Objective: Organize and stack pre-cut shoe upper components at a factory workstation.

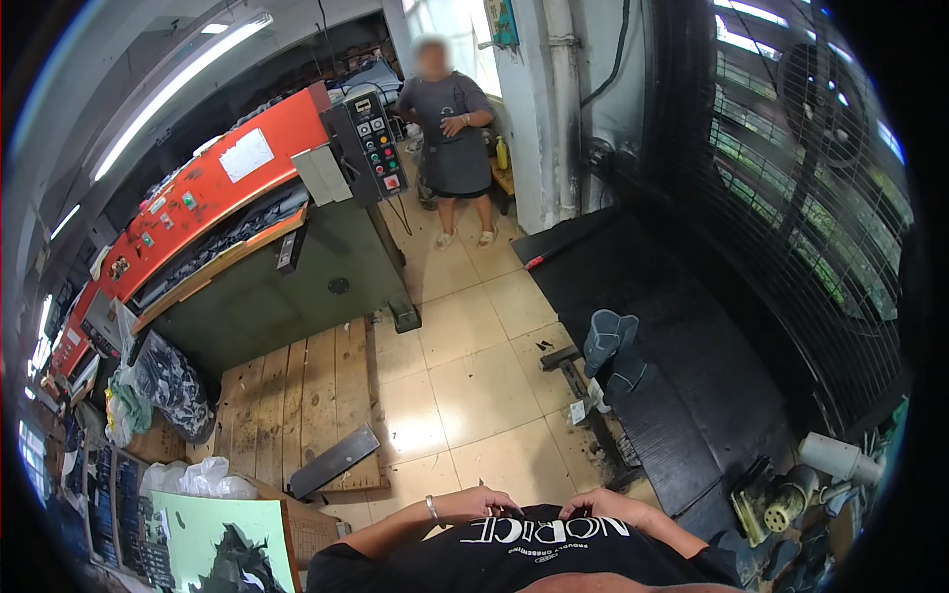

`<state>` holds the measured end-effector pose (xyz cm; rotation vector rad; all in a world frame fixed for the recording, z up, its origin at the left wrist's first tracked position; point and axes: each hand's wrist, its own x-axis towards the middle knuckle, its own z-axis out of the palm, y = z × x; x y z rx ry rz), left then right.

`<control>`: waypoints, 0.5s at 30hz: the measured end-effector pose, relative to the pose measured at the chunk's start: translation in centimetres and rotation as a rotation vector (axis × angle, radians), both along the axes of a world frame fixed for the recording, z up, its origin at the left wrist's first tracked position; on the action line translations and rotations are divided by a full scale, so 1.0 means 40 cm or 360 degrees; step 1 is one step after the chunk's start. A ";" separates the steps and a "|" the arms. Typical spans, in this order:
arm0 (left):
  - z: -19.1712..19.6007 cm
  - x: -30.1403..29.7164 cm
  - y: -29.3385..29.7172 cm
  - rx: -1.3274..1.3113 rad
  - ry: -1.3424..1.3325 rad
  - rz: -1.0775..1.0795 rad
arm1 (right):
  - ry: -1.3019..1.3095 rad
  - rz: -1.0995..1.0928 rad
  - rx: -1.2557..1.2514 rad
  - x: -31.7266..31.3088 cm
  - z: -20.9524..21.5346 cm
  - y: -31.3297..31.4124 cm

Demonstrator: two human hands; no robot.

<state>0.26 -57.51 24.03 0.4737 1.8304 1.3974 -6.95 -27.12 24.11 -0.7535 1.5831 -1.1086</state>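
Both of my hands are raised in front of my chest at the bottom of the head view. My left hand (476, 503), with a bracelet at its wrist, has its fingers closed on the upper edge of my black T-shirt (529, 553) with white lettering. A short way to the right, my right hand (613, 506) pinches the same shirt's edge. Cloth stretches between the two hands, and some fingertips are hidden against the fabric.
A red and green machine (267, 267) with a control panel (380, 143) stands left, beside a wooden platform (287, 405). A person (450, 119) stands ahead. Right, dark cut pieces (608, 341) lie on a black table (682, 395). A green board (222, 524) holds dark scraps.
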 end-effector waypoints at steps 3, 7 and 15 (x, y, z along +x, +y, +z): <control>0.004 -0.012 -0.005 -0.0052 0.0014 -0.0002 | -0.0016 -0.0026 -0.0014 -0.001 0.003 -0.006; -0.009 -0.021 -0.016 -0.0056 0.0042 -0.0038 | -0.0016 -0.0059 -0.0010 -0.002 -0.009 -0.008; -0.024 -0.032 0.000 -0.0041 0.0111 -0.0061 | -0.0051 -0.0136 -0.0033 0.006 -0.003 -0.027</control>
